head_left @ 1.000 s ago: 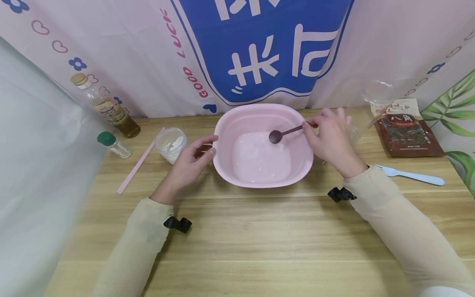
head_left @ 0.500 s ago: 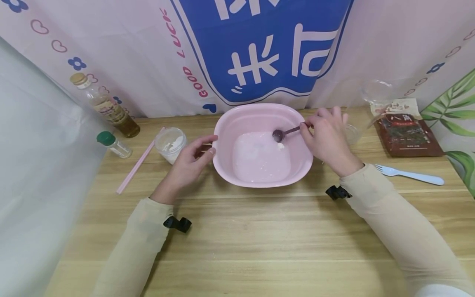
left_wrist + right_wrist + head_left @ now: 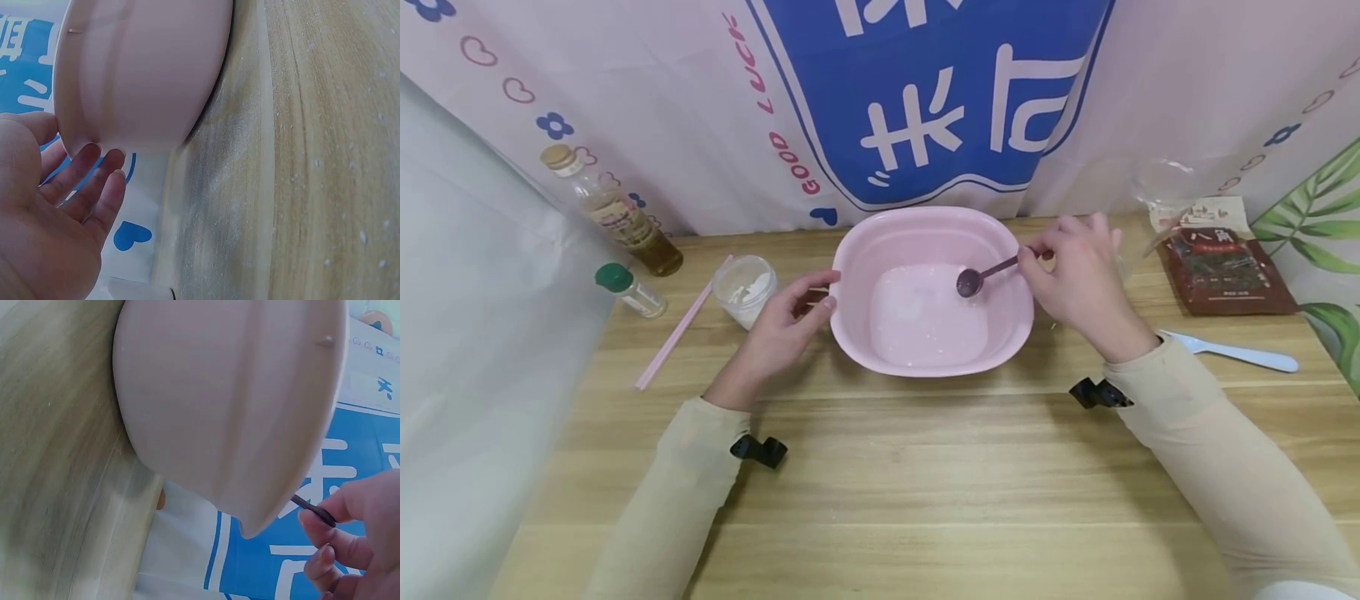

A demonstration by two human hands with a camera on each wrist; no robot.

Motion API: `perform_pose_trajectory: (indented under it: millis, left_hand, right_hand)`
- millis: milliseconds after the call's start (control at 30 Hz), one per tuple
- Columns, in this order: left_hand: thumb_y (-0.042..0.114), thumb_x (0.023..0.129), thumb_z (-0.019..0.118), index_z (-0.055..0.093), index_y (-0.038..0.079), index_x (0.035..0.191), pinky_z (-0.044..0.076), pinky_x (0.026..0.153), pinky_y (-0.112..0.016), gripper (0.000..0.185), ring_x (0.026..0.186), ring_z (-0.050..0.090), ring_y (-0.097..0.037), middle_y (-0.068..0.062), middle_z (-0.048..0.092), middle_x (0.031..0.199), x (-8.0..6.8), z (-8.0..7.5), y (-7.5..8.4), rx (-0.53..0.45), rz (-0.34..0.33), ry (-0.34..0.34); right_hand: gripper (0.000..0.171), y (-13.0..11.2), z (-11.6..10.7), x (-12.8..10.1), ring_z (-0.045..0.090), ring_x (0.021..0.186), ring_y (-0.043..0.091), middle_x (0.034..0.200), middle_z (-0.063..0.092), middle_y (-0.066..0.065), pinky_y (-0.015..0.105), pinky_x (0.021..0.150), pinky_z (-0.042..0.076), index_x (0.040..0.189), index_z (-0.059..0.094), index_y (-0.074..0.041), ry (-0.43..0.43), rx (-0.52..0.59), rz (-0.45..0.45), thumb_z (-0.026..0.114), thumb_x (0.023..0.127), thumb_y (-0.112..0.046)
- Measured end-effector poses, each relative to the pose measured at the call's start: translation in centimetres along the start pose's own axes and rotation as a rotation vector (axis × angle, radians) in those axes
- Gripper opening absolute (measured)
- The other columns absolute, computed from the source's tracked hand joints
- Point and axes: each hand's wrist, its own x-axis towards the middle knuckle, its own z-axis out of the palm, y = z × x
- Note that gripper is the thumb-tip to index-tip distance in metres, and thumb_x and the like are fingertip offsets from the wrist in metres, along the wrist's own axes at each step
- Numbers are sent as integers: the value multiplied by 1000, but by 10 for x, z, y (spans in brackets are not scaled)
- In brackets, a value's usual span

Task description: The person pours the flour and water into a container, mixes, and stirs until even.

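A pink bowl (image 3: 925, 218) with thin white liquid (image 3: 925, 321) in its bottom stands mid-table. My right hand (image 3: 1033, 254) pinches the handle of a dark spoon (image 3: 981, 275) over the bowl's right rim, and the spoon's head sits low inside, at the liquid's right edge. My left hand (image 3: 829, 292) holds the bowl's left rim, thumb on top and fingers against the outer wall. The left wrist view shows those fingers (image 3: 94, 181) under the bowl's rim (image 3: 144, 69). In the right wrist view the spoon handle (image 3: 312, 510) pokes past the bowl (image 3: 231, 400) into my fingers (image 3: 340, 547).
At the left stand an oil bottle (image 3: 613, 215), a small green-capped bottle (image 3: 628, 290), a pink stick (image 3: 681, 327) and a jar of white powder (image 3: 745, 287). At the right lie a dark packet (image 3: 1225, 267), a clear cup (image 3: 1161, 179) and a pale fork (image 3: 1232, 354). A printed backdrop closes the back.
My right hand has shifted a little to the right, carrying the spoon head toward the bowl's right side. The white lump beside the spoon no longer shows. The left hand has stayed put.
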Motion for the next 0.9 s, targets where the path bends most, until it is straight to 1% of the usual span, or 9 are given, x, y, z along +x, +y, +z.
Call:
perform_pose_trajectory:
  millis: [167, 333, 433, 567, 733, 900]
  left_hand:
    - [16, 111, 60, 56, 5, 154, 55, 93, -19, 45, 132, 64, -36, -16, 60, 154, 0, 0, 1, -3, 4, -2]
    - [16, 111, 59, 56, 4, 154, 55, 95, -18, 45, 132, 64, -36, -17, 60, 154, -1, 0, 1, -7, 8, -1]
    - [16, 111, 60, 56, 4, 154, 55, 94, -18, 44, 131, 65, -36, -17, 61, 152, -1, 0, 1, -6, 11, 5]
    - [17, 111, 60, 57, 4, 153, 55, 92, -18, 44, 130, 65, -36, -17, 62, 150, -1, 0, 0, -6, 13, 8]
    - [16, 111, 60, 56, 3, 153, 55, 92, -18, 45, 131, 65, -37, -18, 62, 151, 0, 0, -1, -8, 16, 5]
    - [15, 111, 60, 56, 3, 153, 55, 94, -17, 45, 132, 64, -38, -18, 61, 152, 0, 0, -1, -20, 12, -1]
  right_hand:
    - [27, -1, 1, -2, 46, 103, 46, 101, 70, 25, 61, 94, 29, 95, 79, 8, -23, -56, -25, 66, 98, -15]
    - [26, 0, 5, -2, 46, 102, 45, 100, 70, 24, 60, 93, 30, 94, 78, 7, -39, -79, -16, 66, 99, -15]
    - [27, -1, 8, -1, 46, 101, 43, 99, 69, 23, 59, 94, 29, 96, 79, 8, -37, -57, -7, 66, 100, -15]
    - [27, -2, 12, 2, 46, 102, 43, 97, 68, 23, 59, 96, 28, 100, 80, 9, -23, 5, -1, 65, 101, -14]
    - [25, -4, 18, 4, 46, 104, 43, 98, 68, 22, 59, 97, 27, 98, 80, 8, -5, 49, -7, 66, 101, -13]
    - [25, -4, 22, 4, 46, 104, 43, 95, 68, 21, 58, 95, 28, 96, 80, 7, 20, 63, -18, 67, 100, -14]
